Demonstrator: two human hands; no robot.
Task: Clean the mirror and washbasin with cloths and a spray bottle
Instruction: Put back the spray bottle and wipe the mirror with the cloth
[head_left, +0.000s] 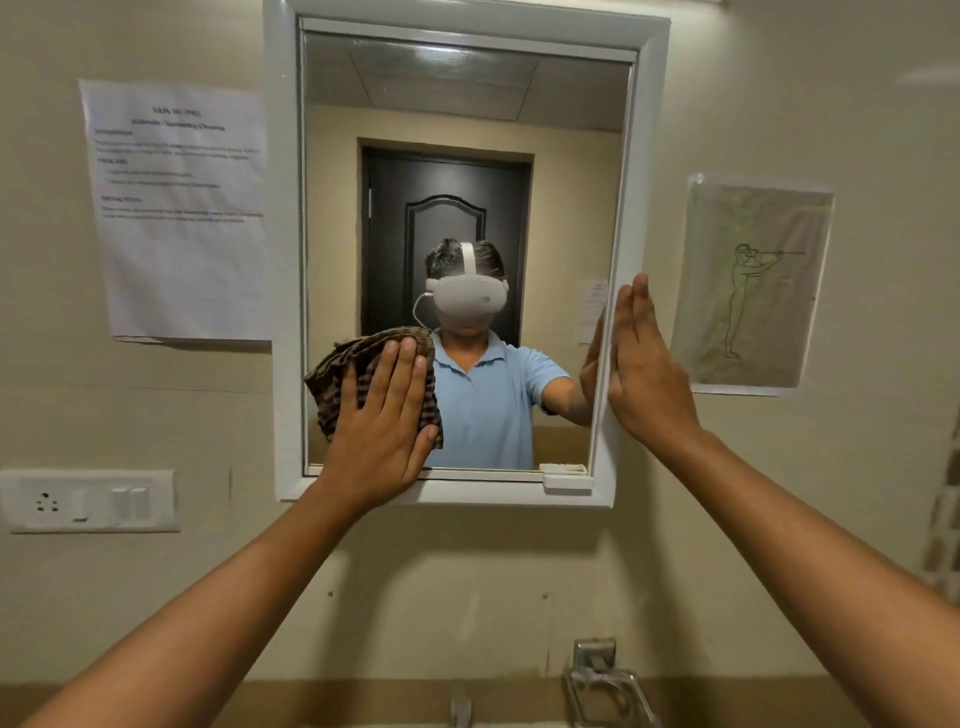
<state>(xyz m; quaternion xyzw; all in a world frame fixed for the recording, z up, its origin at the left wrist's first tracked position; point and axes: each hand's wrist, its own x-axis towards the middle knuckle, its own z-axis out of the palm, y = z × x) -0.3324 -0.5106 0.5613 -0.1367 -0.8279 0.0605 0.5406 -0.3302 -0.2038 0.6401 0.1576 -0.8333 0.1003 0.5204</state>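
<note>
Mirror-wiping under way: left hand (382, 415) presses checked cloth (358, 379) flat-fingered on mirror's (467, 130) lower-left glass; right hand (644, 364), fingers straight, steadies frame (644, 156). Next, probably sweep across.

Washroom, white-framed wall mirror (467, 130), tap (460, 711) below, wall socket (88, 501), dark door reflected

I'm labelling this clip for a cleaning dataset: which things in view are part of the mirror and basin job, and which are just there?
Part of the job:
- mirror
- checked cloth, pressed flat on the glass by the left hand
- right hand, flat against the mirror's right frame edge
- tap

Just there:
- printed notice
- drawing
- switch plate
- metal holder
</note>
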